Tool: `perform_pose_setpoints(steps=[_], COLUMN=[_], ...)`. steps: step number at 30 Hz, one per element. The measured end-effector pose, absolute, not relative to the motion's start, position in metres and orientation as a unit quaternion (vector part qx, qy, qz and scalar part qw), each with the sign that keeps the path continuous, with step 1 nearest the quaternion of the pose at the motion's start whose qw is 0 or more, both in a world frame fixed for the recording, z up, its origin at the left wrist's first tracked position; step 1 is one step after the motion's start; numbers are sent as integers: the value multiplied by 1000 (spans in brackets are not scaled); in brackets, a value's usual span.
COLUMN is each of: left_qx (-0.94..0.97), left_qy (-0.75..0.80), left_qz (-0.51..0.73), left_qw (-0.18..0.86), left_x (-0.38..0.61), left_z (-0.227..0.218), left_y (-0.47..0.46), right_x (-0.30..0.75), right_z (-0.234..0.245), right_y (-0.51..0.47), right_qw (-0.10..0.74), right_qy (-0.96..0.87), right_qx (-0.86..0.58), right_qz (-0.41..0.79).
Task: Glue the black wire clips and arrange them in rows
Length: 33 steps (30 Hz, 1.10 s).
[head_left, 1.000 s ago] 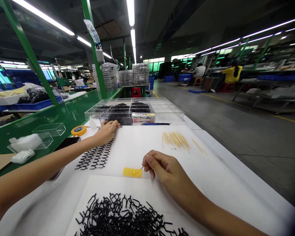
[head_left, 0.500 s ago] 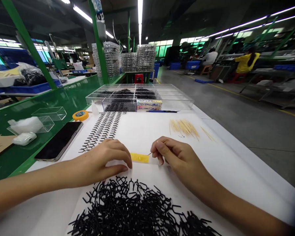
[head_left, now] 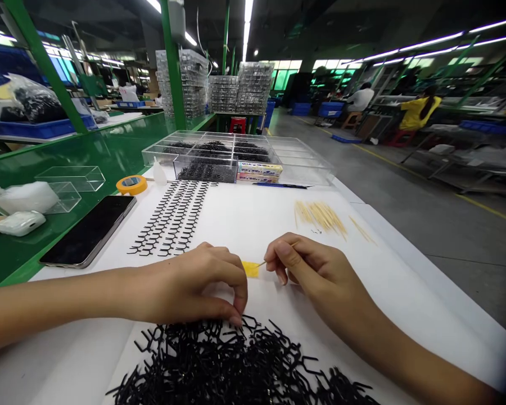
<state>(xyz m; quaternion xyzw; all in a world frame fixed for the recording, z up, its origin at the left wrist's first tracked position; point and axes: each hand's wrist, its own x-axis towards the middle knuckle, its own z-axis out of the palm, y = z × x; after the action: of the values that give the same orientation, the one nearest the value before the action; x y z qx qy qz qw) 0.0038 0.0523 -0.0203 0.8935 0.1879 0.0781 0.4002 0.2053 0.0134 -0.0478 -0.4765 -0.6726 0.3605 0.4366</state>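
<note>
My left hand (head_left: 211,284) reaches to the far edge of a heap of small black forked pieces (head_left: 231,365), thumb and fingertips pinched on one of them. How firmly it is gripped I cannot tell. Between thumb and fingers, my right hand (head_left: 299,259) holds a wooden toothpick (head_left: 261,264), its tip pointing left at a strip of yellow tape (head_left: 250,269) on the white work surface. Part of the strip is hidden behind my left hand. Beyond it, more forked pieces (head_left: 168,219) lie in neat columns.
Loose toothpicks (head_left: 320,217) lie at right. A clear divided tray (head_left: 303,160), small boxes (head_left: 259,171) and a blue pen-like tool (head_left: 282,185) stand at the back. At left are a tape roll (head_left: 131,184) and a phone (head_left: 88,230). Two people sit far right.
My left hand has moved right and toward me, from beside the yellow tape to the heap, and its fingertips have closed. My right hand keeps the toothpick by the tape. The view has shifted slightly.
</note>
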Motion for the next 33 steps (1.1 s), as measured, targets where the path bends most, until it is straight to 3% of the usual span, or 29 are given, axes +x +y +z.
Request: perform_pose_setpoints(steps=[5,10,19,33], left_qx=[806,730,749,780], left_qy=[210,251,233,188], left_qz=[121,205,292,327], left_qw=[541,602,548,500], left_x=[11,17,10,8], left_z=[-22,-31,-32,-36], left_y=[54,50,48,42], right_x=[205,203,196,193], right_z=[-48,-47,-41,-39], right_y=[13,8,1,-3], right_qw=[456,458,370,359], right_qy=[-656,-647,-718,-711], right_qx=[-463,-446,-456,-469], right_qz=[384,416,373,382])
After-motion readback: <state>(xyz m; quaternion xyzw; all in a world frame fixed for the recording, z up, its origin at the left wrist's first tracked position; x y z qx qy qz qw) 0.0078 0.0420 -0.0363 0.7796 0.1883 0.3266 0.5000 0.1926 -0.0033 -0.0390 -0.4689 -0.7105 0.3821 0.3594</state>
